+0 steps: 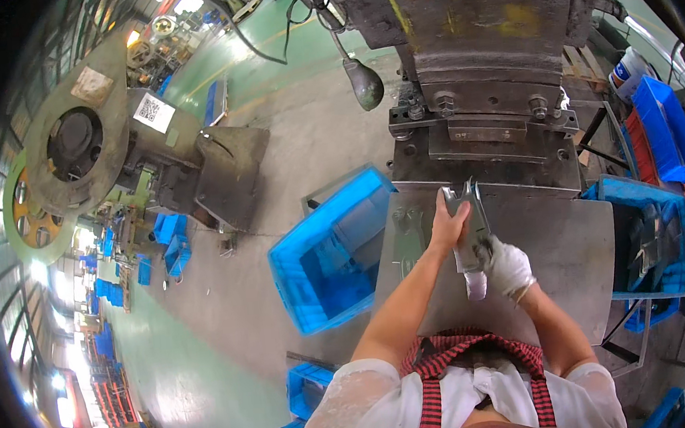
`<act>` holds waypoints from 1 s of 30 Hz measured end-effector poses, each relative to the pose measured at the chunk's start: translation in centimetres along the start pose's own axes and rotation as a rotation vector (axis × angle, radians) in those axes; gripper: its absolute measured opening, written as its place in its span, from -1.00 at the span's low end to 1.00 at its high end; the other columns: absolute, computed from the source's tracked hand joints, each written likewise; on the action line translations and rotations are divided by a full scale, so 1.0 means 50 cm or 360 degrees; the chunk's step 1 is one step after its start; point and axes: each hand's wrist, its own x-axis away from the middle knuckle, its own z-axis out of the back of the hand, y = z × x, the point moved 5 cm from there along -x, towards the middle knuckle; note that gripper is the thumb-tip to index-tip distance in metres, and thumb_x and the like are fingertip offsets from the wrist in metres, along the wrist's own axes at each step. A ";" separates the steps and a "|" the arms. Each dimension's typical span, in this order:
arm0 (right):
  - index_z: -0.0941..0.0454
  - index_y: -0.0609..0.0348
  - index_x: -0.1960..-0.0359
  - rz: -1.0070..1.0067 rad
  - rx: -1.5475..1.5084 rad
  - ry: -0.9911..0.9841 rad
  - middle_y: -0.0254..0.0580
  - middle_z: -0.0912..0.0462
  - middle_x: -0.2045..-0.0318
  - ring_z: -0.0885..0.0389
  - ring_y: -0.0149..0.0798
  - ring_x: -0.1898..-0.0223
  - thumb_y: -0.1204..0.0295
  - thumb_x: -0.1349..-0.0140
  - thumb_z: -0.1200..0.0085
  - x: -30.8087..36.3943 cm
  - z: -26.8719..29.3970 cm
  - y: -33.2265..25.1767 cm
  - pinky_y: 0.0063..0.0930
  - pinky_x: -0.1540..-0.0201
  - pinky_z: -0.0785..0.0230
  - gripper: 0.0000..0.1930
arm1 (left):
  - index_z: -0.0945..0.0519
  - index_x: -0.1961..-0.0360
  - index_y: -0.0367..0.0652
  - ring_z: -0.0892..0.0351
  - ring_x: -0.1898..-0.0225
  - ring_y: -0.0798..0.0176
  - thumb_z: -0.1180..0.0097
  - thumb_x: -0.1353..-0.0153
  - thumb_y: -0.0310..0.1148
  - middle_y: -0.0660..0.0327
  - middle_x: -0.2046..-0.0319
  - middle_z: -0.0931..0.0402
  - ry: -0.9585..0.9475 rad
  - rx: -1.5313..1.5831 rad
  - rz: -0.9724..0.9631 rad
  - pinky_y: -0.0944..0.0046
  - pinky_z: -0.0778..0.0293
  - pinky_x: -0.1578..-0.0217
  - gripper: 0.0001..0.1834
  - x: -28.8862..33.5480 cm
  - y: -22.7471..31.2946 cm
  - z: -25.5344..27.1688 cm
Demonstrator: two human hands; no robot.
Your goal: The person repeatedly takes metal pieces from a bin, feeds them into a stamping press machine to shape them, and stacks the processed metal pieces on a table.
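Note:
A shiny bent sheet-metal part (470, 240) with a forked far end is held over the steel table (549, 238), in front of the press. My bare left hand (449, 223) grips its left side near the fork, thumb on top. My right hand (508, 267), in a white glove, is closed on its right side toward the near end. A small pale shape (476, 285) shows below the part's near end; I cannot make out what it is. Left of my hands, a similar shiny metal piece (409, 239) lies flat on the table.
The press (493, 81) with its die stands at the table's far edge, and a black-knobbed lever (364, 83) hangs at its left. A blue crate (283, 279) sits left of the table. Another blue crate (662, 289) with metal pieces stands at the right. Another machine (231, 174) stands far left.

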 end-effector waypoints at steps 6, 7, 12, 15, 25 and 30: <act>-0.13 0.10 -0.14 -0.0474 -0.0745 0.0192 0.21 -0.48 0.21 -0.49 0.09 0.18 -0.03 -0.04 0.06 -0.070 -0.020 0.091 -0.25 0.23 -0.36 -0.31 | 0.13 -0.22 -0.26 -0.21 -0.08 0.02 -0.20 0.06 -0.11 -0.08 -0.09 -0.14 0.0003 0.0209 0.0268 0.17 -0.19 -0.04 -0.03 -0.001 -0.036 -0.022; -0.10 0.11 -0.15 -0.0662 -0.1128 0.0042 0.19 -0.51 0.27 -0.52 0.09 0.23 -0.08 -0.04 0.09 -0.110 -0.111 0.154 -0.27 0.27 -0.36 -0.28 | 0.17 -0.23 -0.21 -0.22 -0.07 0.03 -0.22 0.08 -0.09 -0.07 -0.08 -0.14 -0.0126 0.0271 0.0300 0.14 -0.23 -0.01 0.01 0.006 -0.026 -0.052; -0.10 0.05 -0.15 -0.0406 -0.1035 0.0092 0.16 -0.51 0.25 -0.49 0.13 0.20 -0.04 -0.07 0.08 -0.074 -0.120 0.068 -0.22 0.23 -0.35 -0.33 | 0.25 -0.25 -0.08 -0.24 -0.04 0.09 -0.24 0.07 -0.15 0.01 -0.05 -0.16 -0.0234 0.0430 0.0369 0.10 -0.31 0.06 0.03 0.054 -0.033 -0.025; -0.11 0.04 -0.14 -0.0423 -0.0984 0.0141 0.16 -0.50 0.21 -0.47 0.13 0.17 -0.02 -0.08 0.09 -0.040 -0.129 0.094 -0.24 0.18 -0.35 -0.35 | 0.24 -0.25 -0.06 -0.25 -0.02 0.11 -0.22 0.04 -0.21 0.04 -0.05 -0.18 -0.0208 0.0474 0.0347 0.09 -0.31 0.06 0.00 0.099 -0.037 -0.038; -0.13 0.07 -0.14 -0.0525 -0.1160 0.0508 0.12 -0.47 0.14 -0.50 -0.01 0.14 0.16 -0.04 -0.03 0.114 -0.096 0.101 -0.33 0.13 -0.35 -0.37 | -0.18 -0.08 -0.36 -0.14 -0.12 -0.09 -0.16 0.08 -0.03 -0.14 -0.03 -0.22 0.0620 -0.1665 -0.0529 0.09 -0.04 -0.13 -0.19 0.131 -0.021 0.116; -0.14 0.14 -0.13 -0.0579 -0.1320 0.0435 0.14 -0.39 0.06 -0.41 0.04 0.04 0.17 0.00 -0.07 0.095 -0.132 0.021 -0.32 0.02 -0.27 -0.34 | -0.45 0.15 -0.29 -0.50 0.22 0.01 -0.27 0.20 -0.05 -0.02 0.27 -0.50 0.0473 -0.1820 -0.0060 0.18 -0.38 0.18 -0.37 0.058 -0.136 0.378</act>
